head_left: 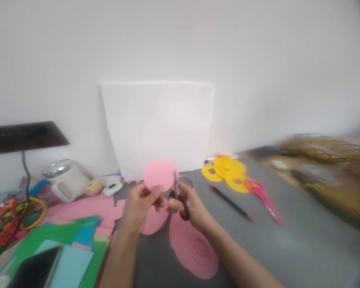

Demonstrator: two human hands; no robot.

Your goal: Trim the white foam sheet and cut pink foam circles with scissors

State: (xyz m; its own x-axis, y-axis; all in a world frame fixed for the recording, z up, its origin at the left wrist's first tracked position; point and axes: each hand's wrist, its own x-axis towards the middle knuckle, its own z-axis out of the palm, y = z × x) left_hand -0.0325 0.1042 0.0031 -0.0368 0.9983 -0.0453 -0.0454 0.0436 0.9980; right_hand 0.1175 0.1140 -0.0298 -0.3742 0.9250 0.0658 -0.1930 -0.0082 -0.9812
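Note:
My left hand (142, 204) pinches a pink paper circle (159, 175) by its lower edge and holds it up above the table. Dark-handled scissors (183, 207) are in my right hand (190, 202), their blades pointing up at the circle's right edge. Whether the blades have paper between them is too blurred to tell. Under my hands another pink circle (154, 222) lies on the grey table, partly covered by my fingers. Nearer to me, below my right hand, is a pile of pink paper rings (186, 248).
Yellow paper rings (228, 170), pink scissors (262, 196) and a black pencil (231, 203) lie to the right. Coloured sheets (75, 244) with a phone (34, 268) on them are at left, near a white mug (67, 180). A white board (162, 124) leans against the wall.

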